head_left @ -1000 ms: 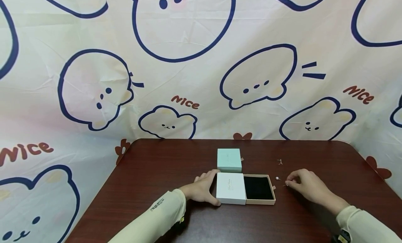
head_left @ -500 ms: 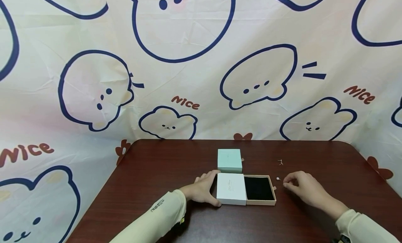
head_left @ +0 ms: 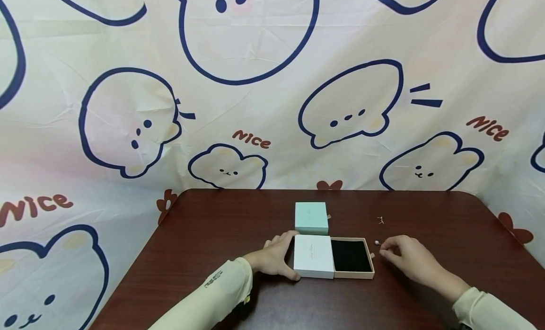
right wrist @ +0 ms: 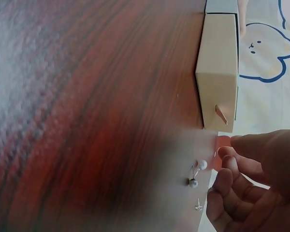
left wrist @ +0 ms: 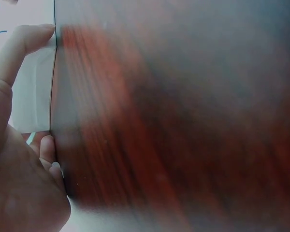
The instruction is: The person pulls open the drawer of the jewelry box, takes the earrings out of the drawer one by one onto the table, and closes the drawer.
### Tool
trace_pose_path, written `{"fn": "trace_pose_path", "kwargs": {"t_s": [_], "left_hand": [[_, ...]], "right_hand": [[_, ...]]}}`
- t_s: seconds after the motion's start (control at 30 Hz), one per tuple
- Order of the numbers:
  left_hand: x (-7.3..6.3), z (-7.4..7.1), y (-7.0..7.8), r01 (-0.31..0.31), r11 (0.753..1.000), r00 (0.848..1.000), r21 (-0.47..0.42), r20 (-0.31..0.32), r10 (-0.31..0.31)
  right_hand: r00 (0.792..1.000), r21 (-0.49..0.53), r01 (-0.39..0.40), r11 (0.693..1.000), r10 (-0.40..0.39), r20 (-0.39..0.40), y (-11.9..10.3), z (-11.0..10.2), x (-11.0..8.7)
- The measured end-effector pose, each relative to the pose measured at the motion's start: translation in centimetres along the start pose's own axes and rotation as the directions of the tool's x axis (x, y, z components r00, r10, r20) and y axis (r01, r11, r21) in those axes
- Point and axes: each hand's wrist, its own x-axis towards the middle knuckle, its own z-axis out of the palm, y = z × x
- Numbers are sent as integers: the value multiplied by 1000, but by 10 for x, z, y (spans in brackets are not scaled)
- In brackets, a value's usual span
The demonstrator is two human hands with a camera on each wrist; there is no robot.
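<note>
My left hand (head_left: 272, 259) grips the white box sleeve (head_left: 312, 255) from its left side, thumb at the near edge and fingers at the far edge. Out of the sleeve's right side sticks its drawer (head_left: 354, 275), lined in black, with a small pull tab. To the right of the drawer is my right hand (head_left: 408, 256), thumb and forefinger pinched together. A tiny light piece of jewelry (right wrist: 215, 154) shows at those fingertips, mostly hidden. On the table beside them lie pearl stud earrings (right wrist: 193, 183); a pearl (head_left: 377, 243) also shows in the head view.
Behind the white sleeve stands a closed mint-green box (head_left: 311, 218), its tab facing right. A small thin metallic piece of jewelry (head_left: 380, 220) lies farther back on the brown table (head_left: 230, 211). A printed cloth (head_left: 272, 102) hangs behind the table.
My right hand has moved slightly left toward the drawer and the pearl. The thin thing seen under its fingertips on the table is no longer there. The left hand and boxes stay put.
</note>
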Motion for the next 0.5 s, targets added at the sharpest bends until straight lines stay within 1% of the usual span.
{"fn": "trace_pose_path", "kwargs": {"t_s": [0.3,0.5], "left_hand": [[-1,-1,2,2,1000,1000,-4,-4,-2],[-1,-1,2,5,1000,1000,-2,-4,-5]], "right_hand": [[1000,-9,6,1000,-7,-12,-4,6,-1],[1000,-14,-1,1000,1,16,-6,8,-1]]}}
